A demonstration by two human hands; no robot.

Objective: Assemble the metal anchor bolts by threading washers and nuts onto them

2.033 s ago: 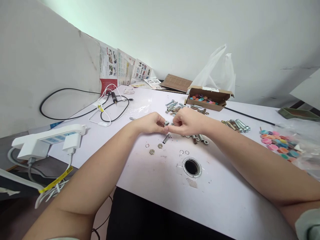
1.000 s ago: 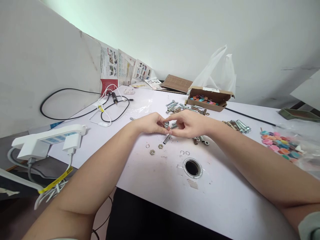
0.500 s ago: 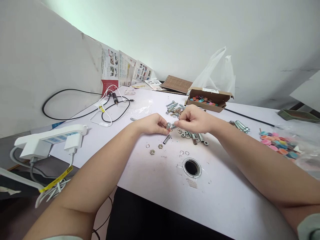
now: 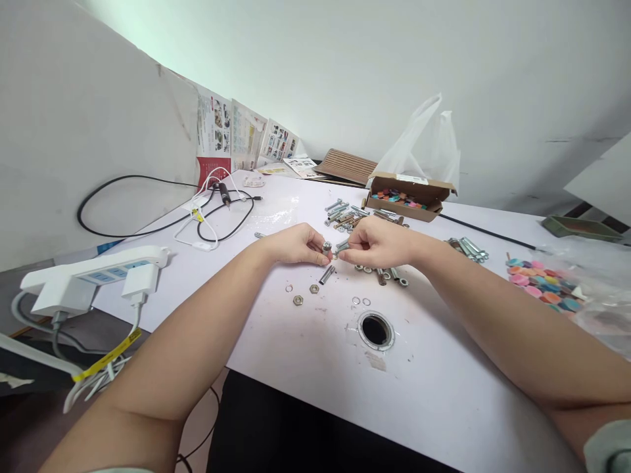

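My left hand (image 4: 302, 244) is closed in a pinch on a bolt (image 4: 327, 246), whose silvery round end shows at the fingertips; the rest of it is hidden. Close by on the right, my right hand (image 4: 375, 240) has its fingers curled around a short silvery metal piece (image 4: 342, 246) that I cannot identify exactly. The two hands are apart. Just below them a metal sleeve (image 4: 327, 274) lies on the table. Two hex nuts (image 4: 298, 300) and a thin washer (image 4: 288, 288) lie nearer to me, and another pair of washers (image 4: 355, 301) sits to their right.
Bolts and sleeves (image 4: 338, 209) are piled behind my hands; more bolts (image 4: 473, 249) lie right. A cardboard box (image 4: 419, 211) holds colourful pieces. Colourful caps (image 4: 542, 282) lie far right. The table has a round hole (image 4: 375, 330). A power strip (image 4: 98, 272) and cables are left.
The bolt's end in my left hand now stands up clear of the fingers. My right hand has lowered slightly, and the metal pieces at the two hands' fingertips have drawn apart.
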